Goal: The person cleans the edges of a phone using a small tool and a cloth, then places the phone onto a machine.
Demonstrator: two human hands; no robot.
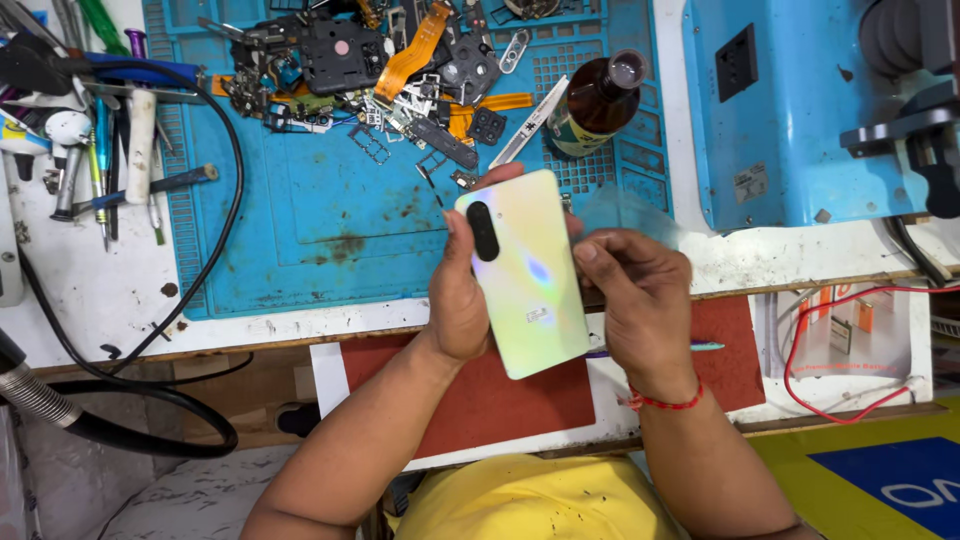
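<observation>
while both hands grip it mid-frame, the phone (522, 272) sits back-side up, iridescent panel facing camera: left hand (458, 300) wraps its left edge, right hand (640, 300) pinches the right edge. looks like an inspection step; turning it over needs a regrip. blue mat (300, 220) upper left holds loose parts (400, 70), brown bottle (598, 100) upper centre.

Bright, even light falls from above, with soft, short shadows. The phone (525, 272) back shows an iridescent sheen. Edges bend slightly; focus is sharp.
</observation>
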